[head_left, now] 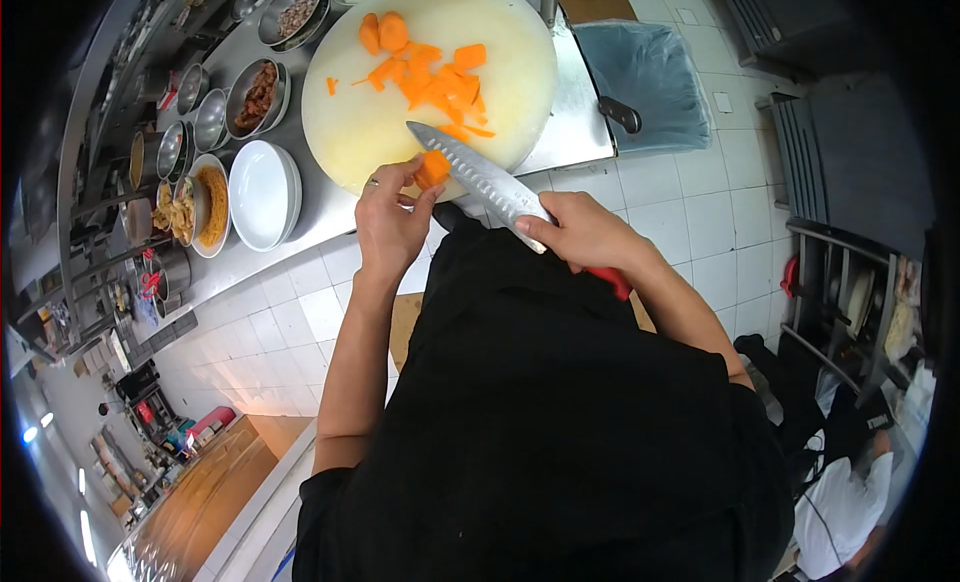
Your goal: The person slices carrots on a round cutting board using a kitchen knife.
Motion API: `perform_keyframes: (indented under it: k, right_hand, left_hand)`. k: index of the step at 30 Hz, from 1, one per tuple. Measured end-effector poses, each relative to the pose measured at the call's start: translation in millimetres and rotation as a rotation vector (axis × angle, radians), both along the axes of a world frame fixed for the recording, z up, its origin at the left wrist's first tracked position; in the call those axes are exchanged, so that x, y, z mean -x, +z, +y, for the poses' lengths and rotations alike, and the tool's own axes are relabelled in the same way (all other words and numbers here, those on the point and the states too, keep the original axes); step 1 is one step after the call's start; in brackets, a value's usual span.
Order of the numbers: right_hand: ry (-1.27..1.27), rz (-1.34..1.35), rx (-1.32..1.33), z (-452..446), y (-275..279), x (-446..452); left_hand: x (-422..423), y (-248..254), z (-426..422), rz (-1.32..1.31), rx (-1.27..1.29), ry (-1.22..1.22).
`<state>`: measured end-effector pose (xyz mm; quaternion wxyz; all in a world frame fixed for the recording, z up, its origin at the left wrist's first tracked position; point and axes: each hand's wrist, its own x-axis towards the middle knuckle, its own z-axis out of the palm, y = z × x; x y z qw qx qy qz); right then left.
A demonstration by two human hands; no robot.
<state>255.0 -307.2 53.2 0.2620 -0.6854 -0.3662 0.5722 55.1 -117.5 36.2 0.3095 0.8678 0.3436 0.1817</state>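
Observation:
My left hand [390, 217] pinches a carrot piece [433, 169] by the near edge of the round cutting board [340, 142]. In my right hand [580, 230] is a chef's knife [485, 182] with a dimpled blade and a red handle. Its blade points up and left over the board, right beside the held carrot; I cannot tell whether they touch. Farther up the board lies a loose pile of cut carrot pieces [440, 90]. Two larger carrot chunks [392, 31] rest near the board's far side.
Left of the board stand stacked white bowls [262, 197] and metal bowls with food, one holding reddish-brown pieces [258, 97]. A second knife's black handle [620, 114] juts over the counter's right edge, beside a lined bin [645, 82]. Another person [845, 512] is at lower right.

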Motion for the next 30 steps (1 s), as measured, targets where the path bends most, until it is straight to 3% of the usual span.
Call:
perform_keyframes:
  k: [5,7,8,10,14,16,21,27,30]
  right_hand:
    - [-0.198,0.273,0.028,-12.8,7.4,-14.1]
    - [-0.191,0.205,0.023,-15.3,8.5,-14.9]
    - [-0.186,0.199,0.016,-15.1,8.9,-13.1]
    - [-0.171,0.04,-0.022,-15.9,10.2,-8.1]
    - [-0.124,-0.089,0.013,-14.2,17.5,-4.6]
    - [0.001,-0.288,0.017,-13.1,18.6,-3.3]
    - [0.168,-0.556,0.014,-1.7,23.1,0.5]
    - [0.071,-0.715,-0.148,13.5,22.8,1.1]
    - [-0.007,-0.654,-0.257,14.4,22.4,3.2]
  left_hand:
    - [0.7,-2.9,10.1,-0.069,0.069,0.024]
    - [4.4,-8.0,24.1,-0.19,0.44,0.143]
    - [9.3,-8.4,30.8,-0.198,0.433,0.144]
    - [12.1,5.4,38.2,-0.189,0.701,0.168]
    - [19.2,12.6,48.2,-0.235,0.701,0.164]
    - [23.8,11.1,53.9,-0.106,0.631,0.184]
    - [27.8,6.4,59.6,-0.086,0.584,0.213]
    - [26.8,-1.4,56.0,-0.1,0.545,0.176]
    - [22.3,3.8,39.8,-0.053,0.282,0.068]
